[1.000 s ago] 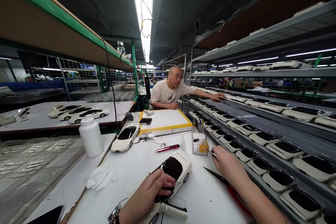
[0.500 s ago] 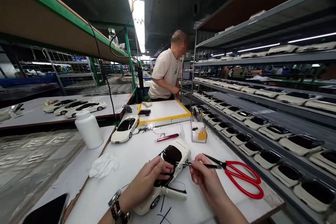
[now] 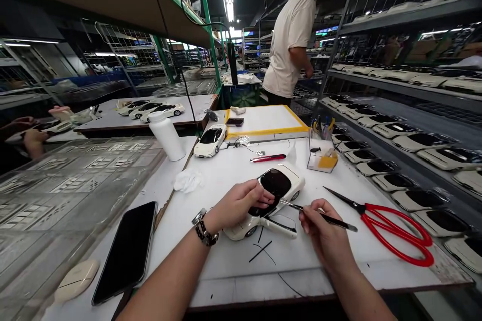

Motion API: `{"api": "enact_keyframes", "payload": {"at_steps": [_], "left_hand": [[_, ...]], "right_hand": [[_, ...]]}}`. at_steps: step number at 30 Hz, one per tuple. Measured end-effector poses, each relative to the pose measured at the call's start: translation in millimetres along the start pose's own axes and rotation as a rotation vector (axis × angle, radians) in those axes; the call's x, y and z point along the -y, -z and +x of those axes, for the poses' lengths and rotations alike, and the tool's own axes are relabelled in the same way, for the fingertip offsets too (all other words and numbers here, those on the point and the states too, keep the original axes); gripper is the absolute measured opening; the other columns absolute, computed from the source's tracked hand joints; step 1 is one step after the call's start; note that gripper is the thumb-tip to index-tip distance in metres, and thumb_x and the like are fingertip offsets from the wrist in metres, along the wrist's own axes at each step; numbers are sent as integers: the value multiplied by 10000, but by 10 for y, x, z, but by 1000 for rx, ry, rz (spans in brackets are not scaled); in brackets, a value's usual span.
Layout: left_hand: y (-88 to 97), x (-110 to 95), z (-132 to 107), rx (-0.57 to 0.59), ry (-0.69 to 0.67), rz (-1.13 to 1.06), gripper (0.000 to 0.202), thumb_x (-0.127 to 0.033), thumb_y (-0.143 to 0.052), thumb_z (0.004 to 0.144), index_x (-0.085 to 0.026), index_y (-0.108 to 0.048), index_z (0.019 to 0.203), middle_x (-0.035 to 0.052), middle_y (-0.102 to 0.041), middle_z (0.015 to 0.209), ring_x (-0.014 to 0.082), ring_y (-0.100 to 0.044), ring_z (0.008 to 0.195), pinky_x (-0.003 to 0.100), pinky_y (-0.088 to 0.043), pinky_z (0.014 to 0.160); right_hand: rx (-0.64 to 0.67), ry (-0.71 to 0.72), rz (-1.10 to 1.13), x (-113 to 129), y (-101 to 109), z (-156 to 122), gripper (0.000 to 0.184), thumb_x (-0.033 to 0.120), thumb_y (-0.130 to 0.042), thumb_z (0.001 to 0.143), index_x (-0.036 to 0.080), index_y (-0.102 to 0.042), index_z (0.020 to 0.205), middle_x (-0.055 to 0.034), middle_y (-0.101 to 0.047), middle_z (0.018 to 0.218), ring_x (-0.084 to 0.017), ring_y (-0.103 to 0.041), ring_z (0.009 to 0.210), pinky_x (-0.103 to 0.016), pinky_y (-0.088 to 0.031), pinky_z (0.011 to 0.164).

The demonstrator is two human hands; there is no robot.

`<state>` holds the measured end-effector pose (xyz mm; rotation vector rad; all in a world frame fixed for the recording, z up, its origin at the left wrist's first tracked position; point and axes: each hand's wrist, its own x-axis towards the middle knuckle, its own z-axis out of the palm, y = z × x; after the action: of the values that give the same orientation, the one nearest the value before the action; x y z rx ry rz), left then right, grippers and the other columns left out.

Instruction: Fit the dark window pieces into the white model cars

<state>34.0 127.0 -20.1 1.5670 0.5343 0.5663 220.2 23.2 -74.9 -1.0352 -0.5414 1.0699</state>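
A white model car (image 3: 289,180) with a dark roof and windscreen lies before me, its near door (image 3: 280,226) swung out. Over the car's dark glass, my left hand (image 3: 244,200) has its fingertips pinched together; whatever they hold is too small or hidden to make out. My right hand (image 3: 320,220) grips slim black tweezers (image 3: 333,219) between thumb and fingers. Their silver tip points left, close to the car's door opening and just short of the left fingertips. Thin black strips (image 3: 259,251) lie on the white table below the car.
Red-handled scissors (image 3: 399,230) lie to the right, near a clear pen box (image 3: 320,160). A red pen (image 3: 268,158), crumpled tissue (image 3: 188,180), white bottle (image 3: 165,135) and phone (image 3: 126,251) surround the work. Racks of model cars (image 3: 422,190) line the right. A co-worker (image 3: 289,45) stands beyond.
My view has turned left and tilted down, so the table sits higher in the picture. The tweezer tip has drawn back slightly from the left fingers. The co-worker has straightened and turned away.
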Motion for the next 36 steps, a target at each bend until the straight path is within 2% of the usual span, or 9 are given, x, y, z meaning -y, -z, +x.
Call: {"api": "enact_keyframes", "payload": {"at_steps": [7, 16, 19, 22, 25, 27, 31, 36], "left_hand": [[-7, -21, 2, -10, 30, 26, 491, -621, -488, 848, -136, -524, 775, 137, -664, 1010, 239, -643, 952, 366, -538, 814], [-26, -13, 0, 5, 34, 35, 490, -615, -471, 858, -136, -513, 763, 139, -664, 990, 245, -651, 942, 372, -536, 817], [-22, -21, -10, 19, 9, 96, 479, -594, -431, 886, -134, -528, 795, 126, -652, 963, 225, -646, 897, 344, -539, 761], [-17, -43, -21, -40, -98, 320, 436, -527, -389, 926, -138, -558, 824, 82, -613, 865, 179, -605, 776, 301, -504, 675], [-33, -57, -23, -127, -264, 672, 350, -418, -437, 930, -144, -595, 780, 63, -555, 858, 167, -543, 787, 305, -453, 733], [-59, -48, -21, -115, -341, 876, 315, -387, -477, 915, -152, -640, 781, 70, -534, 887, 182, -517, 830, 319, -426, 770], [-116, 10, -21, -44, -409, 1171, 345, -436, -495, 905, -176, -695, 795, 76, -526, 911, 197, -489, 837, 350, -393, 762], [-160, 59, -35, -16, -431, 1367, 441, -566, -465, 883, -195, -702, 848, 72, -507, 943, 220, -470, 856, 374, -384, 745]], "right_hand": [[17, -5, -120, -4, -36, 19, 396, 411, -785, 664, 199, -461, 746, -21, -658, 711, -97, -471, 476, -238, -361, 494], [75, 4, -139, -34, 2, 24, 404, 386, -783, 677, 198, -435, 757, -37, -668, 719, -89, -466, 478, -222, -358, 488], [92, 21, -157, -43, 11, 21, 385, 382, -768, 696, 197, -436, 758, -38, -663, 708, -89, -467, 483, -220, -362, 491], [101, 55, -212, -59, 16, 10, 368, 387, -752, 711, 197, -440, 749, -34, -651, 691, -102, -492, 500, -230, -388, 501], [82, 87, -310, -77, 14, -7, 361, 403, -739, 721, 203, -439, 747, -24, -633, 669, -122, -521, 526, -241, -421, 513], [61, 106, -377, -89, 7, -17, 357, 410, -727, 731, 207, -434, 752, -19, -629, 674, -123, -520, 534, -240, -430, 519], [48, 133, -470, -112, 3, -20, 341, 431, -683, 764, 211, -423, 760, -17, -620, 688, -127, -509, 557, -240, -420, 518], [61, 119, -511, -133, 24, -14, 340, 452, -658, 776, 217, -412, 773, -14, -618, 713, -147, -517, 614, -254, -419, 540]]}}
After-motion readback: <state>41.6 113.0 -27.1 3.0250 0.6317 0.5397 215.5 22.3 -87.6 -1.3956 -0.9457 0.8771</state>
